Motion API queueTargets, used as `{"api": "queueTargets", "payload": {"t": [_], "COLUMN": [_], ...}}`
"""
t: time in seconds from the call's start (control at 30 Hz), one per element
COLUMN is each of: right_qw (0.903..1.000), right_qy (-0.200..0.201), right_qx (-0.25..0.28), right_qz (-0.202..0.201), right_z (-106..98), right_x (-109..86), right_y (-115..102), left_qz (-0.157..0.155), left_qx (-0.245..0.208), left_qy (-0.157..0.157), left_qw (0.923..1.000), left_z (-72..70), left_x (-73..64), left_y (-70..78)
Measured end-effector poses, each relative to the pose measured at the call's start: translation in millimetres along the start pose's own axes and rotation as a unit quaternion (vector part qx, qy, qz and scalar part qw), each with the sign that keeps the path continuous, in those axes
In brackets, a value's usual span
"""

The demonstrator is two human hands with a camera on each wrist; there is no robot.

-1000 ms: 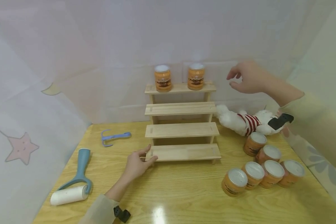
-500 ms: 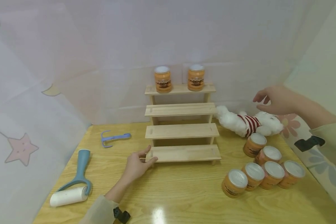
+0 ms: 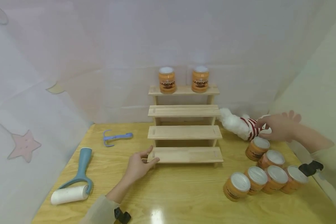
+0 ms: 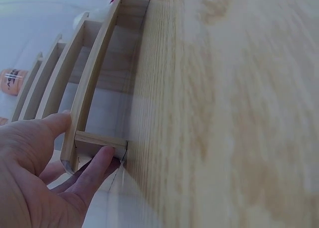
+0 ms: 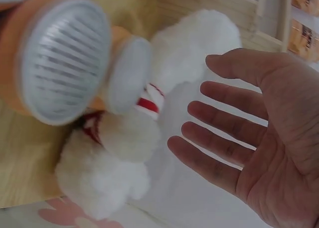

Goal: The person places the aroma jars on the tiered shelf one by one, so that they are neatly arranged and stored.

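Note:
A four-step wooden display rack [image 3: 184,133] stands against the back sheet, with two orange jars on its top step: a left jar [image 3: 167,82] and a right jar [image 3: 200,81]. My left hand [image 3: 137,164] grips the left end of the lowest step; the left wrist view shows the thumb on the board [image 4: 89,96] and fingers beneath it. At the right, my right hand [image 3: 281,127] holds nothing, its fingers spread in the right wrist view. It hovers over a white plush toy [image 3: 236,126] in a red-striped shirt, close above the rearmost silver-lidded jar [image 3: 256,151] of the group.
Several more orange jars [image 3: 237,188] stand together on the right of the wooden table [image 3: 179,193]. On the left lie a blue-handled roller [image 3: 82,165] with a white sleeve and a blue hook-shaped piece [image 3: 117,136]. A printed sheet hangs behind and beside the table.
My right hand has come down and to the right from beside the top step to above the plush toy and rearmost jar. The left hand keeps its grip on the rack.

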State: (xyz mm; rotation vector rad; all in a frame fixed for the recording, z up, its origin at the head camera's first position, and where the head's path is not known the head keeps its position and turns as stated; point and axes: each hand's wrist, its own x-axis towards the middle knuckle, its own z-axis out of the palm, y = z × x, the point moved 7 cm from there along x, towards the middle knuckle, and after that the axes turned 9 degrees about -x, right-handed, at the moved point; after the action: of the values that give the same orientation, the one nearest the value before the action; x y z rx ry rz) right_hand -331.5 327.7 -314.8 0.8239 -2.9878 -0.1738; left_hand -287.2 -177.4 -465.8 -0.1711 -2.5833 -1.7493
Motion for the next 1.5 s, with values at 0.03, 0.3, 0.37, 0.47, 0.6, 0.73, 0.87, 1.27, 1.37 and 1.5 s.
{"api": "queueTargets", "payload": {"t": [0.03,0.3,0.37,0.47,0.6,0.73,0.87,1.27,1.37,1.5], "right_qw": [1.0,0.9982,0.9975,0.9971,0.9974,0.9982,0.998,0.9979,0.9977,0.9951], "right_qy": [0.002,-0.008,-0.02,-0.031,-0.032,-0.015,-0.005,0.046,0.045,0.06], "right_qx": [0.002,0.042,0.052,0.054,0.045,0.034,0.033,0.035,0.044,0.072], "right_qz": [-0.006,-0.041,-0.043,-0.044,-0.045,-0.047,-0.053,-0.031,-0.023,-0.031], "right_z": [3.6,28.5,34.6,42.2,47.6,48.1,47.4,20.5,6.9,-15.2], "right_x": [-1.3,-2.2,-3.5,-5.6,-6.9,-7.4,-7.0,1.8,7.6,13.5], "right_y": [-2.2,-14.8,-16.1,-17.6,-17.7,-16.8,-16.6,-7.6,-5.2,-6.9], "left_qz": [-0.001,0.005,0.004,0.002,0.01,0.016,0.019,-0.001,0.0,0.0], "left_qx": [-0.001,0.006,0.009,0.008,0.01,0.011,0.014,0.005,0.003,0.005], "left_qy": [0.0,0.003,0.002,0.003,0.006,0.006,0.006,0.004,0.006,0.005], "left_qw": [1.0,1.0,1.0,1.0,0.9999,0.9998,0.9997,1.0,1.0,1.0], "left_z": [0.5,0.8,1.7,2.2,1.2,0.9,1.6,3.8,3.2,3.1], "left_x": [-0.1,1.6,1.6,0.5,-1.4,-2.3,-2.5,-2.2,-2.2,-2.1], "left_y": [-0.1,1.0,0.9,0.9,4.1,6.2,5.7,0.3,1.8,1.9]}}
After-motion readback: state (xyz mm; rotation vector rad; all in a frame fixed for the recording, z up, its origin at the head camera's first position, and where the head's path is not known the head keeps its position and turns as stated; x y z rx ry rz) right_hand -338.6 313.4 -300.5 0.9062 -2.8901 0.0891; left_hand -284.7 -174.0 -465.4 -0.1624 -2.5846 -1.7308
